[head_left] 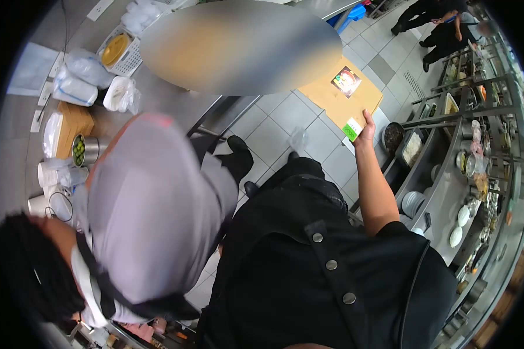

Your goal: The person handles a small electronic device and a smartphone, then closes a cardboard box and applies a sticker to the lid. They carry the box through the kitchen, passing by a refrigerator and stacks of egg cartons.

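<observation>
My right hand (365,132) is closed on the near corner of a flat piece of brown cardboard (337,107), held out over the tiled floor. On the cardboard are a round-pictured label (346,81) and a green and white label (351,129), the latter beside my fingers. A large blurred oval hides whatever lies past the cardboard's far left edge. My left hand does not show.
A co-worker in a grey top (151,209) stands close on my left. Behind them a steel counter (174,107) holds bags, cups and a basket (131,58). Steel shelving (448,192) with plates and trays runs along the right. Two people (442,29) stand farther off.
</observation>
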